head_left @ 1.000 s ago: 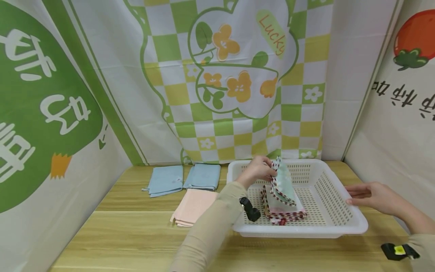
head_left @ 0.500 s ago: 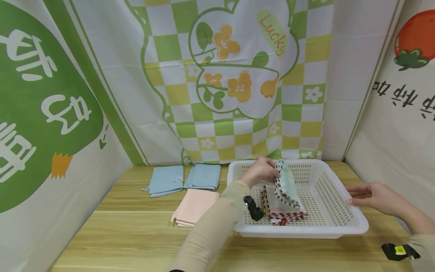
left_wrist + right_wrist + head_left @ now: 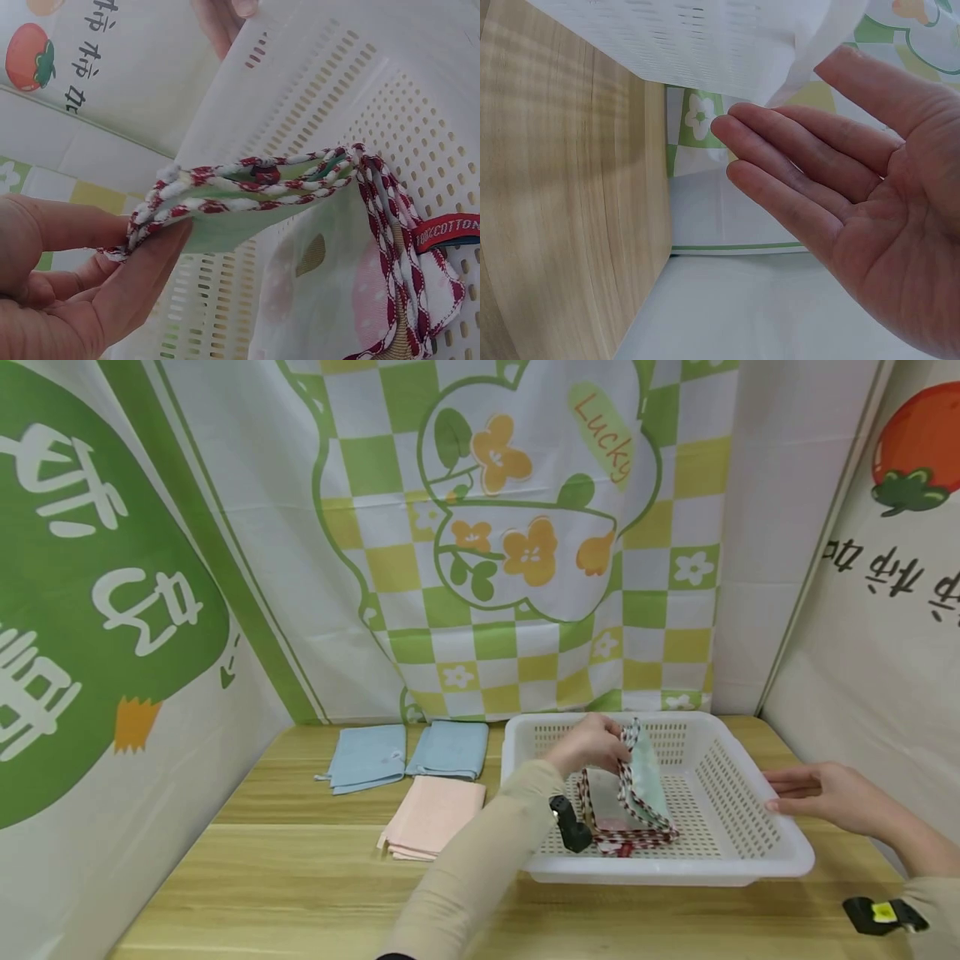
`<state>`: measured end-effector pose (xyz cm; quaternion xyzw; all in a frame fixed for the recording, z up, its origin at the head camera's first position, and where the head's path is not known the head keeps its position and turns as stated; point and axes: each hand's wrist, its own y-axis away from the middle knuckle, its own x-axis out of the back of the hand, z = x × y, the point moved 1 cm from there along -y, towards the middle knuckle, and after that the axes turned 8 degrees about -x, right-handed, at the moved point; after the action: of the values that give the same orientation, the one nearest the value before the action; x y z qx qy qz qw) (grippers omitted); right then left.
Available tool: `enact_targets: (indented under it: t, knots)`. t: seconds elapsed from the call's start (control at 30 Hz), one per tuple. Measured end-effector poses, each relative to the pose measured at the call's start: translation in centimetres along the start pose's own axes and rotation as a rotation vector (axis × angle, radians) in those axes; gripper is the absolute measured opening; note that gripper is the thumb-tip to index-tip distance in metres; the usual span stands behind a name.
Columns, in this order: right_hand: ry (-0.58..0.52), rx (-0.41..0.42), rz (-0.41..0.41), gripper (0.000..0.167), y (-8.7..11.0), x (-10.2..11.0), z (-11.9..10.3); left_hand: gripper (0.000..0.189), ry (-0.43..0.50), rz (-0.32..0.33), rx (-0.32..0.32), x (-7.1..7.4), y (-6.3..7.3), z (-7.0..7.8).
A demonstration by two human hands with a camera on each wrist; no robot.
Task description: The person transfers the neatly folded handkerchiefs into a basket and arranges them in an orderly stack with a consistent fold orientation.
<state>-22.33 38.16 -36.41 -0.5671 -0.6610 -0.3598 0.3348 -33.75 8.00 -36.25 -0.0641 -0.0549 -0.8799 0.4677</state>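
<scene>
Our left hand [image 3: 596,743] pinches the green cloth [image 3: 647,768] by its far left end, fingers bent about the braided red-and-white edge. Our right hand [image 3: 825,793] grasps nothing; its fingers reach out, thumb apart, at the right rim of the basket [image 3: 645,867], and we cannot tell whether the fingertips touch it. The basket's far rim stands close to the checked curtain [image 3: 652,568], while wood shows along the near side of the table [image 3: 300,877]. Our left sleeve [image 3: 480,868] passes over the basket's near left corner; right of the cloths, the slotted floor runs out to the right wall.

The green cloth slants from our left hand down toward the near right, within the basket's walls. Beneath it lies the white cloth [image 3: 606,797], folded, with the same braid and a red tag [image 3: 450,227] reading "COTTON". We cannot tell whether the two touch.

Left of the basket, two folded blue cloths [image 3: 367,760] lie side by side at the far edge, and the pink cloth [image 3: 431,814] lies nearer, its near right corner behind our sleeve.
</scene>
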Motion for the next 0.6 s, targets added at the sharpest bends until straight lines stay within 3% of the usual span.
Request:
enact_targets:
  t: [0.27,0.43,0.6]
  knots:
    - [0.006,0.004,0.008,0.059,0.04,0.00,0.01,0.038,-0.090,-0.039,0.052,-0.47,0.25,-0.26]
    - [0.018,0.015,0.027,0.057,-0.04,-0.03,0.21,0.034,-0.134,-0.018,0.071,-0.37,0.33,-0.29]
    - [0.019,0.021,0.029,0.057,-0.04,-0.02,0.19,0.044,-0.220,-0.007,0.081,-0.15,0.69,-0.16]
